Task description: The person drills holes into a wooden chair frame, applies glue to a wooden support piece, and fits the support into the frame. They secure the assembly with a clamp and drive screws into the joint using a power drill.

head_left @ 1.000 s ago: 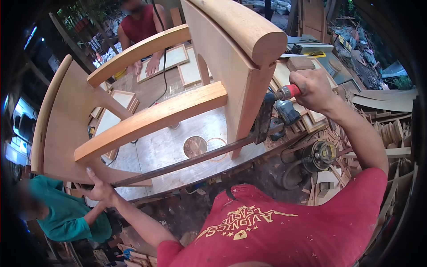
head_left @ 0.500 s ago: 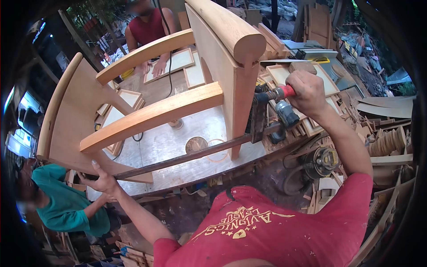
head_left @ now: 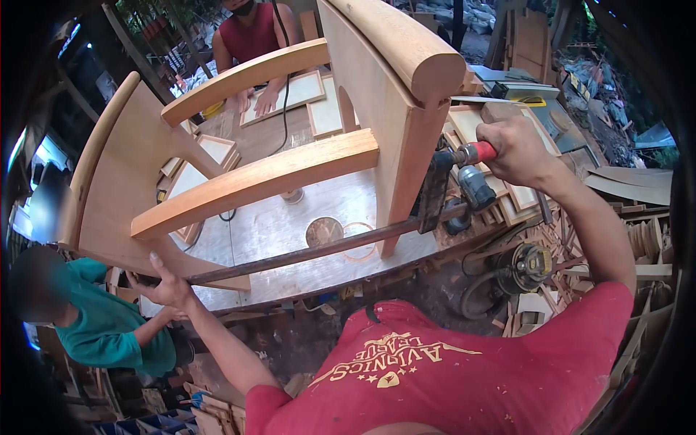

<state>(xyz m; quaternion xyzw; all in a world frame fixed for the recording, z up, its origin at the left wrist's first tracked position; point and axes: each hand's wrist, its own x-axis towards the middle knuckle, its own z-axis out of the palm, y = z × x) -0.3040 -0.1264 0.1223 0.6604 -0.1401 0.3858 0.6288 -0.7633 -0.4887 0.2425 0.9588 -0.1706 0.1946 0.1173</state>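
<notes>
A wooden furniture frame stands on the table, with a left side panel (head_left: 109, 174), a right side panel (head_left: 370, 94) and two curved rails (head_left: 261, 181) between them. Across its near side runs a long metal bar clamp (head_left: 312, 252). My right hand (head_left: 518, 151) is closed around the clamp's red handle (head_left: 480, 151), just outside the right panel. At the bar's other end, my left hand (head_left: 171, 288) holds the clamp near the foot of the left panel, its thumb pointing up. Part of that grip is hidden.
The metal-topped table (head_left: 275, 217) carries light framed panels (head_left: 290, 98) and a power tool (head_left: 475, 187). A person in a red sleeveless shirt (head_left: 250, 40) works across it; another in green (head_left: 109, 326) stands at left. A round machine (head_left: 525, 268) and wood scraps lie right.
The frame's right side and my right hand on the clamp handle appear slightly farther right in view. Both hands keep their hold. The person in green has shifted their head.
</notes>
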